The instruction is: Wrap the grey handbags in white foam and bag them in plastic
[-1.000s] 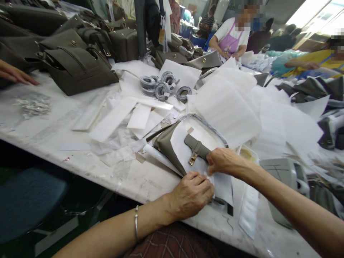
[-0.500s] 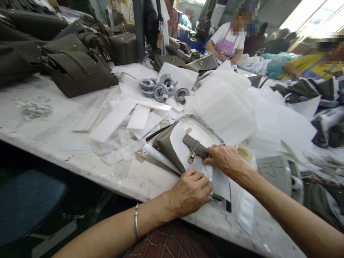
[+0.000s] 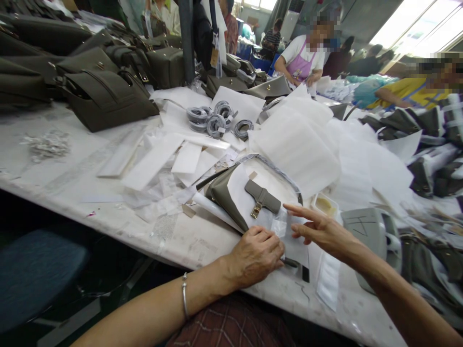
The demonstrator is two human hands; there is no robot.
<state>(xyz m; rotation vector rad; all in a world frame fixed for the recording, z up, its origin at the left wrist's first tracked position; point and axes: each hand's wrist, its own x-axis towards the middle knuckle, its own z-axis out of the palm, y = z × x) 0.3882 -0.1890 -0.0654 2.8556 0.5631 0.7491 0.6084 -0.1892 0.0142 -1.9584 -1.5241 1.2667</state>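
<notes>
An olive-green handbag [image 3: 221, 195] lies on the table in front of me, its face covered by white paper [image 3: 237, 193]. On top of the paper sits the bag's flap tab [image 3: 264, 195] with a gold clasp [image 3: 256, 209]. My left hand [image 3: 255, 255] is closed at the bag's near edge, fingers curled on the white wrapping; exactly what it pinches is hidden. My right hand [image 3: 318, 229] hovers just right of the tab, fingers apart and holding nothing. A grey wrapped strap [image 3: 278, 171] arches behind the bag.
Dark handbags [image 3: 108, 96] are piled at the left back. Coiled wrapped straps [image 3: 216, 124] and white foam sheets [image 3: 296, 140] lie beyond the bag. A grey plastic container [image 3: 369, 236] stands at right, near a small tray [image 3: 325, 205]. A co-worker in a purple apron [image 3: 304, 65] sits across.
My right hand has let go of the flap tab and drawn back to the right, fingers spreading. My left hand has stayed in place on the bag's near edge.
</notes>
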